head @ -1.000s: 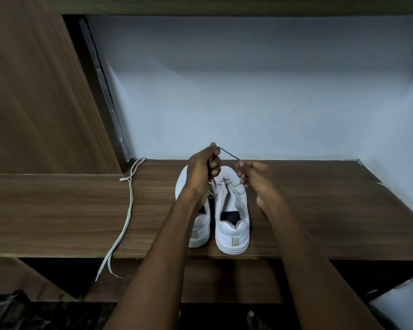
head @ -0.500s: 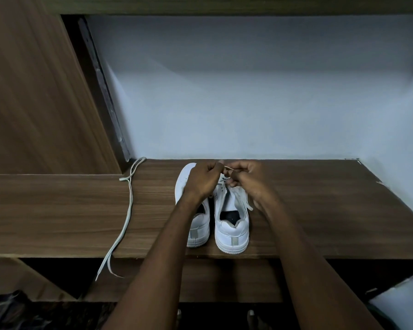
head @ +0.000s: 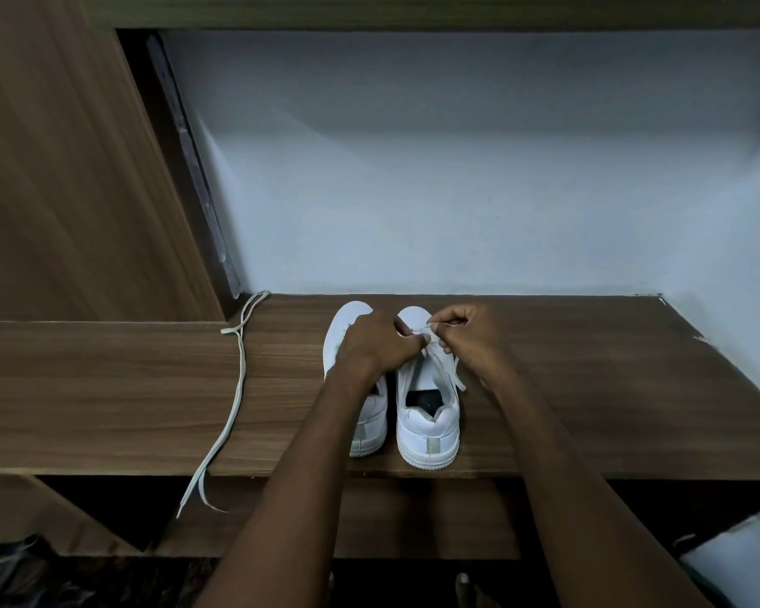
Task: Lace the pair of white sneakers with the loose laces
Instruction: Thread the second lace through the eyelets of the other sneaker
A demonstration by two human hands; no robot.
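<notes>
White lace (head: 421, 330) pinched at both ends — right hand (head: 470, 335) fingers (head: 446, 320) curled round one strand, left hand (head: 376, 344) gripping the other, over the front of the right sneaker (head: 428, 414) at centre frame. Lacing apparently just begun near the toe; upper eyelets seemingly unthreaded. Left sneaker (head: 356, 388) just beside, no lace visible on it. Second lace (head: 233, 388) lying well apart at left, tail hanging over the counter (head: 589, 388) front edge — snag risk. Heels near that edge; open wood to the right.
</notes>
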